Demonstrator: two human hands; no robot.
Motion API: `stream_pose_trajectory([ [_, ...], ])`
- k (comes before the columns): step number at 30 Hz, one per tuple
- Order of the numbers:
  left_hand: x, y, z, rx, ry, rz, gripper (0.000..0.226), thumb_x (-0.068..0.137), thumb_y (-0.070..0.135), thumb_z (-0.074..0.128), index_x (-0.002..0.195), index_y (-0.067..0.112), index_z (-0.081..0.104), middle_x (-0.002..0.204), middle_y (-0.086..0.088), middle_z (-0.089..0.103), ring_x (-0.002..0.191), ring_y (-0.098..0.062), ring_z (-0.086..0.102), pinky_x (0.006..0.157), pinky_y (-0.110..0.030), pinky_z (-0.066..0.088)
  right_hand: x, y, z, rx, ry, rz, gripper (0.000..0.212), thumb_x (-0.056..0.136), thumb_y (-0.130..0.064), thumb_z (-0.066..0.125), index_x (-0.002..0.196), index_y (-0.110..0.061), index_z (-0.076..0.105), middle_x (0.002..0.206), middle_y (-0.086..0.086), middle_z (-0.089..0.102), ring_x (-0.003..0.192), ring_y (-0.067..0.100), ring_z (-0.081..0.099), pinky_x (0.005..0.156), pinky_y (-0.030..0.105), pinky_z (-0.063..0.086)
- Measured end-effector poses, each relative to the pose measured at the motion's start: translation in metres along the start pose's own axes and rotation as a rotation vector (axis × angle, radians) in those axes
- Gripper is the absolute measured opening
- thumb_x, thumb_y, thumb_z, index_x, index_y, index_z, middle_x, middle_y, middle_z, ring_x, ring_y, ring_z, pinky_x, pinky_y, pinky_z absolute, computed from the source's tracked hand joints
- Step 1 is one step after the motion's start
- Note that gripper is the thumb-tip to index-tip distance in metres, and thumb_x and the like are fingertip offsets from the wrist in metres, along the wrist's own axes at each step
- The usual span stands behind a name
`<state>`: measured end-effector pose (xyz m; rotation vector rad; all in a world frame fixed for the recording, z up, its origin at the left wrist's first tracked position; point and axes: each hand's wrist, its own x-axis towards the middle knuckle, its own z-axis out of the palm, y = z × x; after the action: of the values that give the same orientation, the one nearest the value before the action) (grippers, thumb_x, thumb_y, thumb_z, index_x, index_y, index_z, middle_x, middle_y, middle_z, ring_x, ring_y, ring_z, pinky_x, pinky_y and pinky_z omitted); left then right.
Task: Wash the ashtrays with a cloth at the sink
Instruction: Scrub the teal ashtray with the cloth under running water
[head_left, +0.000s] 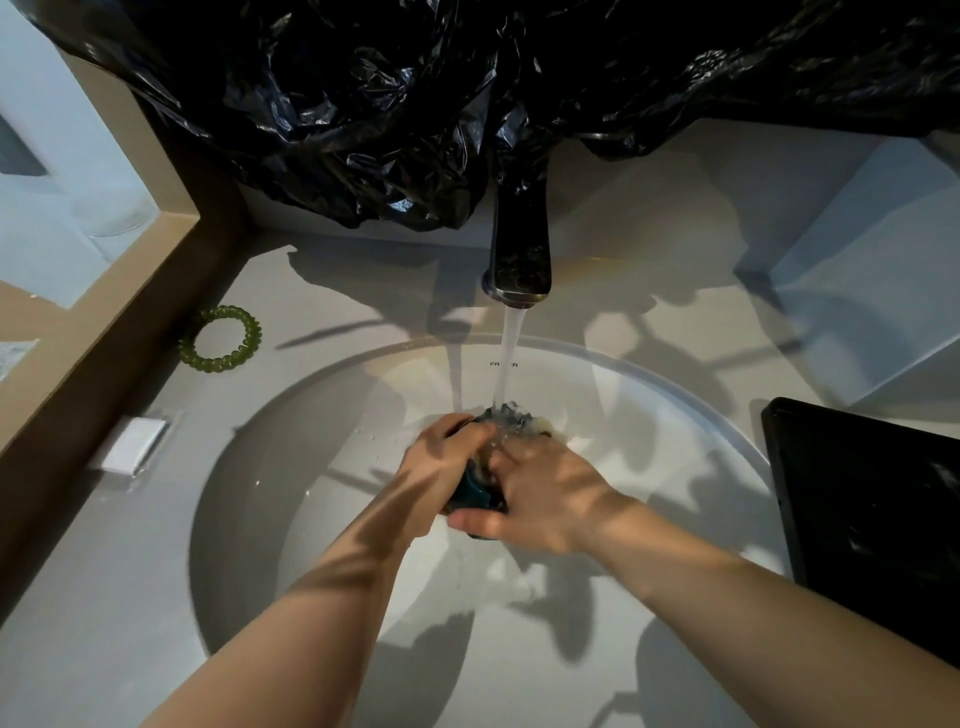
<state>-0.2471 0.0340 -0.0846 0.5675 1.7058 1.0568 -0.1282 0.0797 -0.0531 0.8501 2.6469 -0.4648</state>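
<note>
While your forearms reach over the white sink (680, 385), your left hand (441, 460) curls around the dark teal ashtray (474, 493) and your right hand (545, 496) clamps it from the other side, thumb underneath. Water (510, 358) from the dark faucet (521, 249) strikes its far edge. Beyond, a black plastic bag (363, 104) hangs over the counter's back.

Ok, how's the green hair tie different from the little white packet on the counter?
The hair tie is a green, see-through coiled ring; the white packet is a flat, opaque rectangle. The hair tie lies farther back, toward the faucet; the white packet lies nearer, close to the wooden edge. Both lie on the counter left of the sink.
</note>
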Motion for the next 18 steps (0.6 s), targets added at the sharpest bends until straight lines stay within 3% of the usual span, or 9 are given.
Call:
stream_pose_trajectory([
  [3,-0.001,0.001,-0.003,-0.022,0.016,-0.025,0.036,0.070,0.046,0.060,0.099,0.028,0.069,0.102,-0.003,0.071,0.098,-0.022,0.065,0.090,-0.041,0.052,0.011,-0.004,0.003,0.182,0.009,-0.039,0.067,0.083,-0.069,0.041,0.121,-0.015,0.052,0.129,0.003,0.051,0.122,0.020,0.045,0.103,0.028,0.029],
  [7,0.000,0.000,-0.002,-0.042,0.041,-0.048,0.010,0.088,0.036,0.058,0.091,0.031,0.066,0.101,-0.002,0.068,0.094,-0.021,0.063,0.069,-0.033,0.052,0.002,-0.002,0.000,0.520,-0.036,-0.068,0.020,0.088,-0.039,0.046,0.084,-0.025,0.060,0.092,-0.012,0.053,0.098,0.012,0.050,0.092,0.029,0.040],
  [10,-0.002,0.001,0.001,-0.024,0.042,-0.043,0.008,0.088,0.034,0.056,0.088,0.034,0.064,0.103,-0.002,0.068,0.096,-0.022,0.063,0.081,-0.041,0.055,-0.005,0.002,-0.002,0.540,-0.036,-0.011,0.024,0.088,-0.016,0.041,0.068,-0.026,0.049,0.082,-0.003,0.053,0.087,0.019,0.049,0.079,0.033,0.042],
  [13,-0.008,0.003,0.001,0.038,0.045,0.002,0.015,0.084,0.033,0.053,0.095,0.033,0.063,0.099,-0.001,0.068,0.094,-0.020,0.063,0.083,-0.041,0.055,-0.001,-0.003,0.001,0.355,0.238,0.037,0.013,0.084,-0.018,0.043,0.074,-0.016,0.050,0.083,0.006,0.059,0.084,0.024,0.050,0.069,0.027,0.036],
  [15,-0.008,0.004,-0.005,0.214,0.084,0.046,0.018,0.087,0.030,0.051,0.103,0.033,0.059,0.100,0.000,0.065,0.092,-0.020,0.060,0.082,-0.036,0.053,-0.004,-0.001,-0.002,0.328,0.474,0.187,0.019,0.084,-0.026,0.041,0.078,-0.015,0.054,0.081,0.004,0.062,0.081,0.025,0.054,0.064,0.029,0.037],
  [18,-0.008,0.006,-0.015,0.328,0.114,0.048,0.024,0.091,0.031,0.049,0.115,0.032,0.053,0.105,-0.004,0.063,0.095,-0.026,0.058,0.089,-0.040,0.051,-0.006,0.013,-0.010,0.763,0.778,0.469,0.015,0.092,-0.017,0.043,0.083,-0.013,0.055,0.080,-0.001,0.059,0.082,0.022,0.052,0.065,0.029,0.034],
])
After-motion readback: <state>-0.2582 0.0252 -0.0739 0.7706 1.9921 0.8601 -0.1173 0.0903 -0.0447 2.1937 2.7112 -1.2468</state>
